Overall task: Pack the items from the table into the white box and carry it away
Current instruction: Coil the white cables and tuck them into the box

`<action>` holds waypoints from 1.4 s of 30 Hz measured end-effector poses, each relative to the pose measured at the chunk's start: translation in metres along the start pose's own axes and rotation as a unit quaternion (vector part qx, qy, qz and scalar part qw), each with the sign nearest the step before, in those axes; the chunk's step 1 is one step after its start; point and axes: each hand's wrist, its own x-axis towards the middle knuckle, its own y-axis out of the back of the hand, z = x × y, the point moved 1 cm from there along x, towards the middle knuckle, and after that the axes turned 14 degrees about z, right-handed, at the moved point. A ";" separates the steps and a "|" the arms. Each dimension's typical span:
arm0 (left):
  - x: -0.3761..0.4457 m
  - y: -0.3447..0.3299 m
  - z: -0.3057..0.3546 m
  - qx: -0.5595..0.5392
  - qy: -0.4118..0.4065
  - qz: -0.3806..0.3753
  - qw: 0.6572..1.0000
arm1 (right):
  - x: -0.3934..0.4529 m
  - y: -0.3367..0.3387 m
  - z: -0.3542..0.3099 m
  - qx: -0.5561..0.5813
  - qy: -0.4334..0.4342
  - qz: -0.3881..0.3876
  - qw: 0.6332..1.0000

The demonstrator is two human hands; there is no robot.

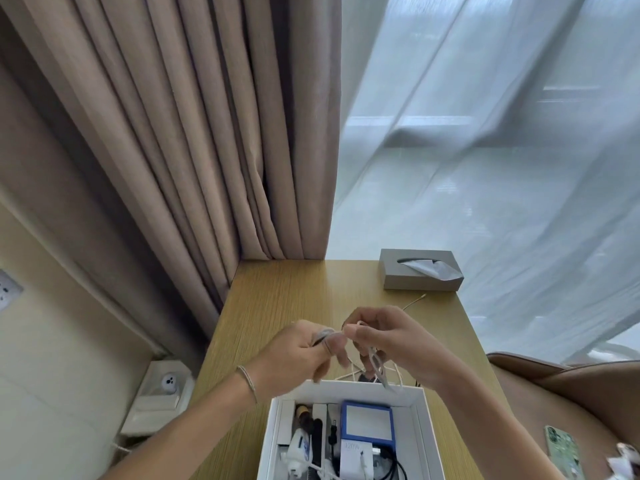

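The white box (420, 431) stands open at the near edge of the wooden table (277, 306). Inside lie a blue-framed case (367, 422), a white charger (356, 457), black cables and other small items. Above the box's far rim, both hands hold a white cable (375, 367). My left hand (304, 355) pinches one part of it between thumb and fingers. My right hand (388, 336) pinches another part, and loops of the cable hang down toward the box rim. A thin end of the cable (414, 302) trails on the table beyond the hands.
A grey tissue box (420, 270) sits at the table's far right corner. Beige curtains hang behind on the left, sheer white ones on the right. A brown chair (561, 386) stands to the right, with a phone (562, 450) near it. A wall socket sits low left.
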 end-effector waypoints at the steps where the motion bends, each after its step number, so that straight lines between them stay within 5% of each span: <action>1: -0.001 -0.001 -0.001 -0.015 -0.013 0.045 0.999 | -0.002 -0.003 0.002 0.010 -0.002 0.010 1.000; 4: -0.004 -0.007 -0.007 -0.039 0.002 0.193 0.980 | -0.005 -0.016 0.009 0.030 -0.009 0.071 0.997; 8: -0.008 -0.021 -0.008 -0.122 0.085 0.288 0.946 | -0.009 -0.043 0.016 0.038 0.031 0.147 0.988; 12: -0.005 -0.033 -0.002 -0.290 0.186 0.296 0.891 | -0.015 -0.069 0.022 -0.197 0.123 0.257 0.938; 14: -0.004 -0.035 0.004 -0.378 0.211 0.275 0.858 | -0.017 -0.078 0.026 -0.364 0.180 0.285 0.868; 17: -0.003 -0.038 0.006 -0.352 0.206 0.279 0.869 | -0.019 -0.087 0.027 -0.471 0.190 0.240 0.827; 20: -0.002 -0.043 -0.002 -0.315 0.223 0.329 0.862 | -0.018 -0.088 0.030 -0.533 0.150 0.141 0.820; 24: 0.004 -0.021 -0.021 -0.443 0.292 0.411 0.742 | -0.031 -0.084 0.031 -0.451 0.186 0.120 0.865; 27: 0.007 0.016 -0.039 -0.495 0.310 0.405 0.704 | -0.041 -0.062 0.037 -0.379 0.134 0.118 0.908; 29: 0.003 0.034 -0.046 -0.447 0.293 0.383 0.754 | -0.045 -0.040 0.038 -0.269 0.068 0.089 0.957; 31: -0.004 0.040 -0.048 -0.325 0.243 0.333 0.851 | -0.048 -0.016 0.029 -0.115 0.020 0.082 0.990; 34: -0.015 0.024 -0.035 -0.140 0.160 0.198 0.957 | -0.040 0.010 0.014 0.078 0.006 0.090 0.993; 38: -0.023 -0.013 -0.013 -0.019 0.067 0.048 0.996 | -0.022 0.006 -0.002 0.131 0.023 0.099 0.986; 42: -0.027 -0.032 -0.002 -0.053 0.071 0.025 0.996 | -0.010 -0.009 -0.013 0.126 0.033 0.144 0.981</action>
